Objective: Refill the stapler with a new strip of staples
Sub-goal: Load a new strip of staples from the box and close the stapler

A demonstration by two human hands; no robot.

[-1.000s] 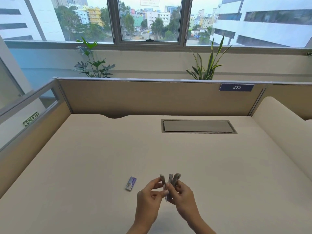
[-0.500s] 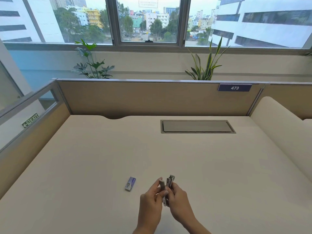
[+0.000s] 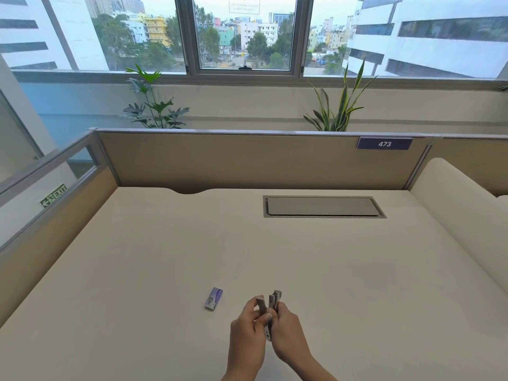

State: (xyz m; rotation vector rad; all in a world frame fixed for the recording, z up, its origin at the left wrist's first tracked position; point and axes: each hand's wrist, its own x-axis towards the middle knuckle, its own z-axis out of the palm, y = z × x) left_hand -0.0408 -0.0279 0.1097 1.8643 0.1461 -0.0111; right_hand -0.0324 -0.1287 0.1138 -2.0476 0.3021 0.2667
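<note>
In the head view we see both hands low at six o'clock on the desk [image 3: 302,257]. The left hand [image 3: 247,334] and the right hand [image 3: 288,334] are each clamped on the stapler [image 3: 270,303], held upright, its arms splayed. A small staple box [image 3: 213,298] lies near, at ten o'clock; its print is unreadable. The partition tag [image 3: 384,144] reads "473"; a mirrored "EXIT" sign [image 3: 54,199] shows at nine o'clock.
</note>
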